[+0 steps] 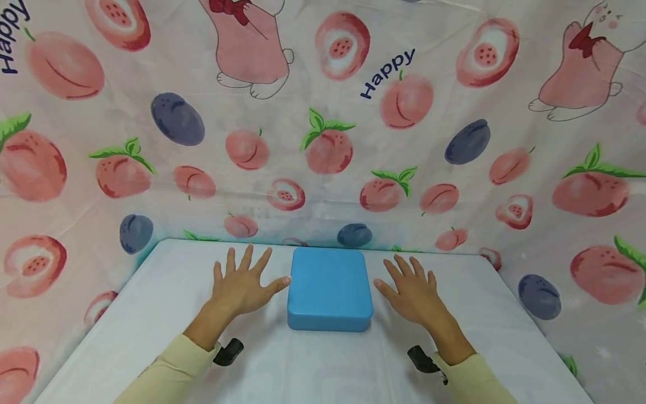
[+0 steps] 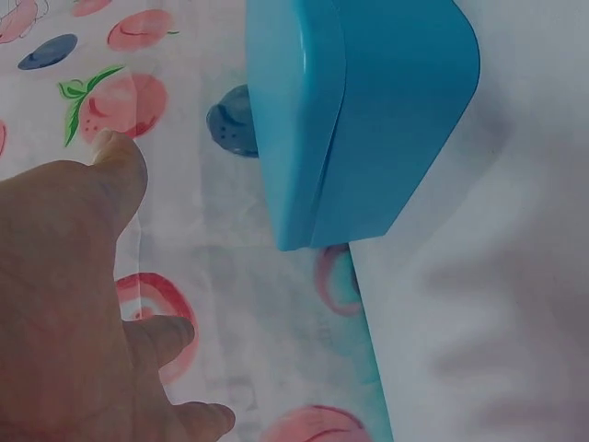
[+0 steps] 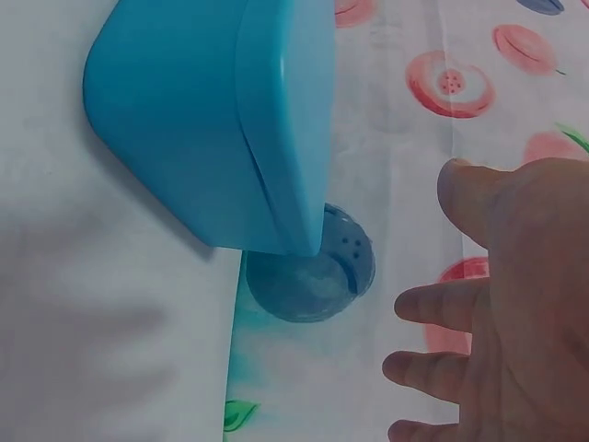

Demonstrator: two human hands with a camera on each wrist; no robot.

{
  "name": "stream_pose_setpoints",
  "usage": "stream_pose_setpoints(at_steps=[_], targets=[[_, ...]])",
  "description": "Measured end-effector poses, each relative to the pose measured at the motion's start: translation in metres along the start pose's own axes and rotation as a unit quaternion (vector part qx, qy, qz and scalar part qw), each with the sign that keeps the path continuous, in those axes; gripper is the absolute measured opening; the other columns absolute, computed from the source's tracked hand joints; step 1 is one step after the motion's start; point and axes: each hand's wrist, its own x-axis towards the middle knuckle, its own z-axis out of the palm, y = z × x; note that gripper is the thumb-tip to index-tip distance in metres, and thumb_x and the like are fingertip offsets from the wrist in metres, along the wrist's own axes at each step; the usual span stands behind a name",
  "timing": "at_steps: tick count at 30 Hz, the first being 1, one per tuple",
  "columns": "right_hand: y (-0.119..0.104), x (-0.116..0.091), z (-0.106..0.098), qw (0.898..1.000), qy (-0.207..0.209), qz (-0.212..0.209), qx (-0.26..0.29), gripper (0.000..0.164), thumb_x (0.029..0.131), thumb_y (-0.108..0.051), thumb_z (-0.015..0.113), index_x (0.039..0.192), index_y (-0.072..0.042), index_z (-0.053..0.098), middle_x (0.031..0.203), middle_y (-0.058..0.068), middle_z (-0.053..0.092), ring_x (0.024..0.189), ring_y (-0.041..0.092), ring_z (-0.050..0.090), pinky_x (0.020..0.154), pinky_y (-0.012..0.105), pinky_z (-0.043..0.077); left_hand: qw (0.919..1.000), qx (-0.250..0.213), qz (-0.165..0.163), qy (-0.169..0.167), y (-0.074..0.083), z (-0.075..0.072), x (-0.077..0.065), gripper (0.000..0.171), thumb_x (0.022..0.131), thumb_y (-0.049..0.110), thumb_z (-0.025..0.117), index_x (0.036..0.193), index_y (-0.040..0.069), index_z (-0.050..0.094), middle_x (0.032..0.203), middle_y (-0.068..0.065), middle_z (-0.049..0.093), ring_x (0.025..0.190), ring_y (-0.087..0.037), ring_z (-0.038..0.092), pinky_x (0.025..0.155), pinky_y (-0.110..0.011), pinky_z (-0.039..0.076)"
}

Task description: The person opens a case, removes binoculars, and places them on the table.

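Blue box [image 1: 330,286] found closed on the white counter [image 1: 323,365], near its far edge; a seam runs round its side in both wrist views. Taking the box as the dial's centre in the head view, the left hand [image 1: 239,289] lies at 9 o'clock, fingers straight and spread wide, pointing toward 12 to 1 o'clock; its thumb tip is just beside the box, with a gap showing in the left wrist view. The right hand [image 1: 415,297] lies at 3 o'clock, likewise wide, fingers toward 11 o'clock, apart from the box. Both hands hold nothing. Fruit-printed cloth [image 1: 282,118] hangs at 12 o'clock.
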Motion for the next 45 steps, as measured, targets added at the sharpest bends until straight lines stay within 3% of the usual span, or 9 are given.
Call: stream_pose_setpoints(at_steps=[18, 28, 33, 40, 45], targets=[[0.003, 0.000, 0.013, 1.000, -0.022, 0.005, 0.009, 0.066, 0.107, -0.047, 0.051, 0.159, -0.009, 0.042, 0.168, 0.025, 0.032, 0.155, 0.055, 0.019, 0.118, 0.084, 0.014, 0.9997, -0.007, 0.007, -0.022, 0.003, 0.020, 0.003, 0.094, 0.093, 0.079, 0.049, 0.166, 0.023, 0.027, 0.173, -0.024, 0.017, 0.158, -0.058, 0.002, 0.124, -0.078, 0.005], [0.002, -0.002, 0.018, 0.997, -0.043, -0.001, 0.063, 0.066, 0.107, -0.049, 0.052, 0.157, -0.006, 0.045, 0.166, 0.026, 0.035, 0.155, 0.056, 0.022, 0.117, 0.084, 0.016, 0.9987, -0.037, 0.012, -0.032, 0.006, 0.034, 0.004, 0.094, 0.093, 0.076, 0.053, 0.166, 0.020, 0.030, 0.172, -0.027, 0.020, 0.158, -0.059, 0.007, 0.124, -0.077, 0.011], [0.004, -0.001, 0.024, 0.994, -0.051, -0.006, 0.098, 0.067, 0.106, -0.049, 0.052, 0.156, -0.005, 0.045, 0.166, 0.026, 0.035, 0.155, 0.055, 0.023, 0.119, 0.082, 0.017, 0.9968, -0.074, 0.014, -0.028, 0.009, 0.041, 0.003, 0.092, 0.095, 0.071, 0.055, 0.165, 0.015, 0.032, 0.170, -0.030, 0.023, 0.157, -0.060, 0.011, 0.123, -0.076, 0.017], [0.006, -0.002, 0.027, 0.988, -0.061, -0.009, 0.143, 0.067, 0.107, -0.047, 0.051, 0.157, -0.003, 0.044, 0.166, 0.027, 0.036, 0.155, 0.053, 0.026, 0.120, 0.078, 0.023, 0.9833, -0.174, -0.001, -0.053, 0.019, 0.042, 0.002, 0.094, 0.096, 0.070, 0.056, 0.164, 0.010, 0.031, 0.169, -0.028, 0.026, 0.158, -0.055, 0.016, 0.117, -0.080, 0.026], [0.005, -0.001, 0.030, 0.974, -0.077, 0.006, 0.215, 0.071, 0.107, -0.048, 0.052, 0.160, -0.003, 0.038, 0.166, 0.025, 0.037, 0.156, 0.049, 0.029, 0.124, 0.071, 0.026, 0.9674, -0.241, -0.022, -0.075, 0.027, 0.041, 0.003, 0.097, 0.095, 0.070, 0.058, 0.165, 0.009, 0.030, 0.168, -0.024, 0.034, 0.154, -0.050, 0.032, 0.116, -0.075, 0.035]])
